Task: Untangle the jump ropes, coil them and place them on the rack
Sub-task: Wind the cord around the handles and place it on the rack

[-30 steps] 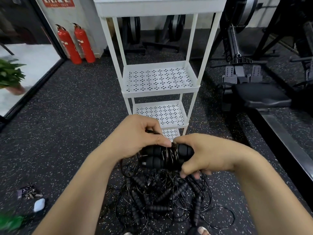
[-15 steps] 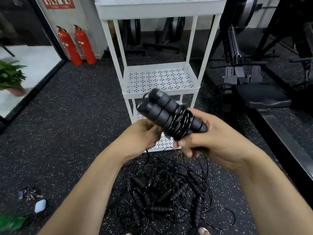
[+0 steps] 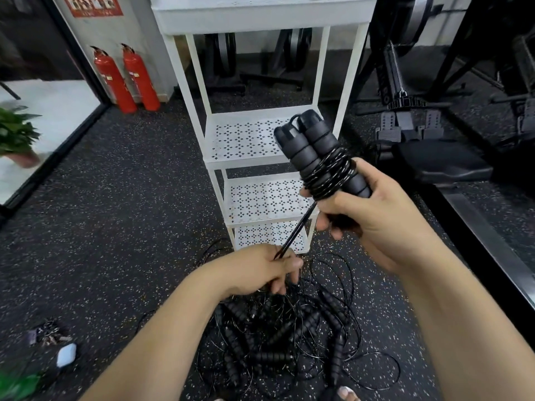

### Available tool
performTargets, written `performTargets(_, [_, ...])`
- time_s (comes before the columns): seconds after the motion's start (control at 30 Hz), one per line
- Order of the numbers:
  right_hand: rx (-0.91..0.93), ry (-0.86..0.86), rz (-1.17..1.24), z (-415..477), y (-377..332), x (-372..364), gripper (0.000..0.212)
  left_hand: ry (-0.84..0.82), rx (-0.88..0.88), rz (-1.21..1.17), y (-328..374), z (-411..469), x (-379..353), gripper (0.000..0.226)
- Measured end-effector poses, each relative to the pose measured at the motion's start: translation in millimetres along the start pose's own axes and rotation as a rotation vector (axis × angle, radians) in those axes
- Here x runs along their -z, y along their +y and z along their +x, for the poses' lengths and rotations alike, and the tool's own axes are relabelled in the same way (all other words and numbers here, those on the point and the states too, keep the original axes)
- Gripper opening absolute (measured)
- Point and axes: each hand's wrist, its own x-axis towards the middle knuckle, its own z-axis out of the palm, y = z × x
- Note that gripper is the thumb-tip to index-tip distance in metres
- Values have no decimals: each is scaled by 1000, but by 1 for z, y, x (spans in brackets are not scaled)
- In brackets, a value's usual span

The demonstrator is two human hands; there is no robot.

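Coiled jump rope (image 3: pixel 317 157), handles paired, cord wound round mid: R hand (image 3: pixel 379 218) fingers clamped on lower end, in front of rack (image 3: pixel 246 162). Cord tail (image 3: pixel 298 227) taut twd 7 o'clock, pinched in L hand (image 3: pixel 260 270). Tangled pile (image 3: pixel 289 340) on floor (image 3: pixel 130 212), 6 o'clock.

A gym: speckled rubber flooring (image 3: pixel 121 204), a rowing machine (image 3: pixel 411 131), weight plates (image 3: pixel 223 57) and two fire extinguishers (image 3: pixel 127 79).

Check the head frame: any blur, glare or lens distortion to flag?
Head view: wide-angle lens, so the rack looks splayed and edges bow; the plant at far left is smeared; the pale floor beside it is blown out; the jump rope in the right hand and the rope pile are sharp.
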Motion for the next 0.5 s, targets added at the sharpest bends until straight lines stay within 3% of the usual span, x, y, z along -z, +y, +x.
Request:
performTargets(0.1, [27,41,-19,0,-1,1,38,-35,148,114,-9,0,5,49])
performTargets(0.23, [59,65,-42,1,-1,1,35,-67,218,194,-31,5,13,11])
performTargets(0.3, [67,61,-87,1,0,0,33,-33,279,218,-39,7,13,31])
performTargets(0.4, [71,70,-155,2,1,1,31,77,343,274,-45,5,18,84])
performTargets(0.5, [64,65,-187,4,3,3,31,79,243,236,-39,-1,20,95])
